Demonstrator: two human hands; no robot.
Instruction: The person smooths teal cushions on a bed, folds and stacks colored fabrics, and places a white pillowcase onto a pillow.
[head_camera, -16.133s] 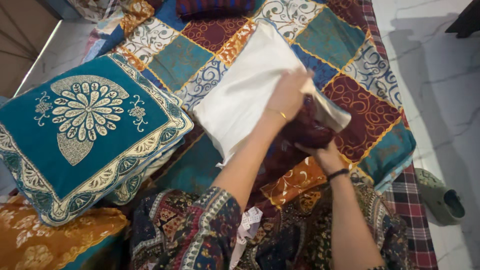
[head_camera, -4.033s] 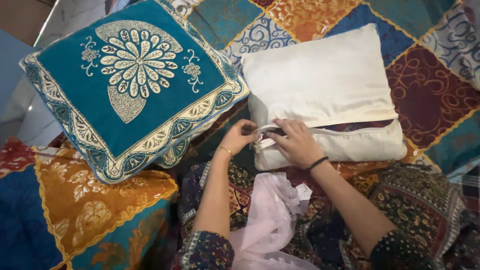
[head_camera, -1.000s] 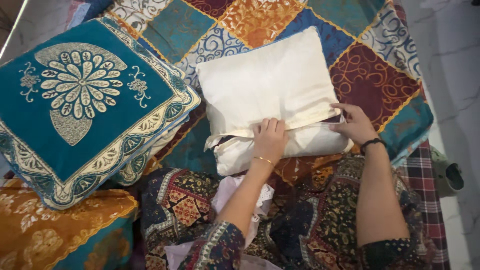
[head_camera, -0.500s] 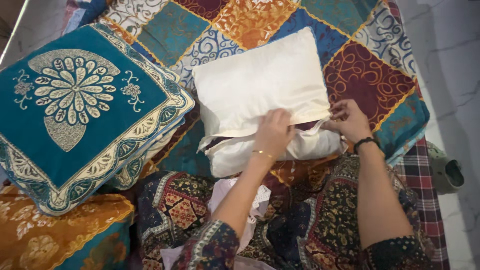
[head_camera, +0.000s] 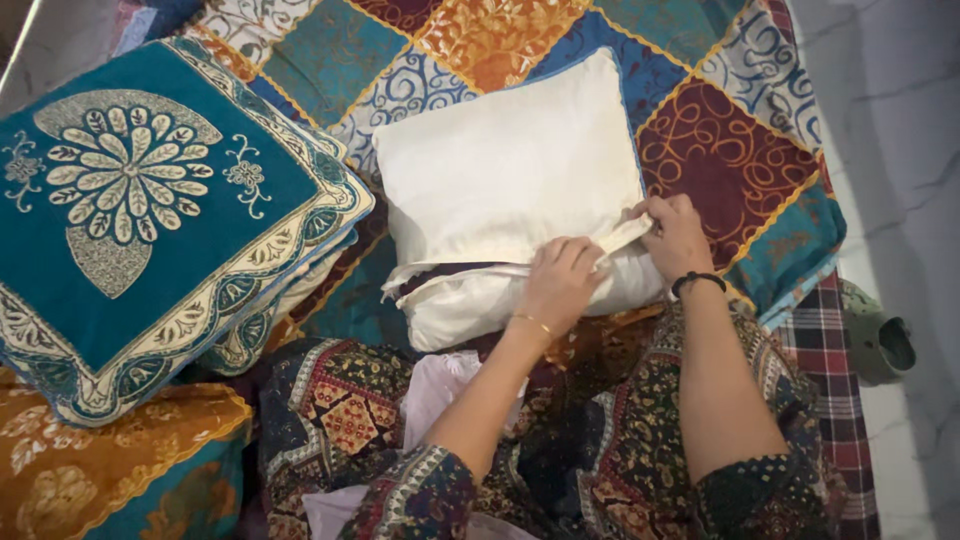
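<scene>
cream cover, loud colours all round

my hands press a plain cream pillow (head_camera: 510, 170) on a patchwork quilt (head_camera: 720, 150) of maroon, teal, orange and blue swirls; beside it a teal cushion (head_camera: 150, 210) with a cream flower and border

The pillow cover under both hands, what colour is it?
Plain cream-white, no pattern; the pillow cover shows best in the head view, lying on the patchwork quilt.
</scene>
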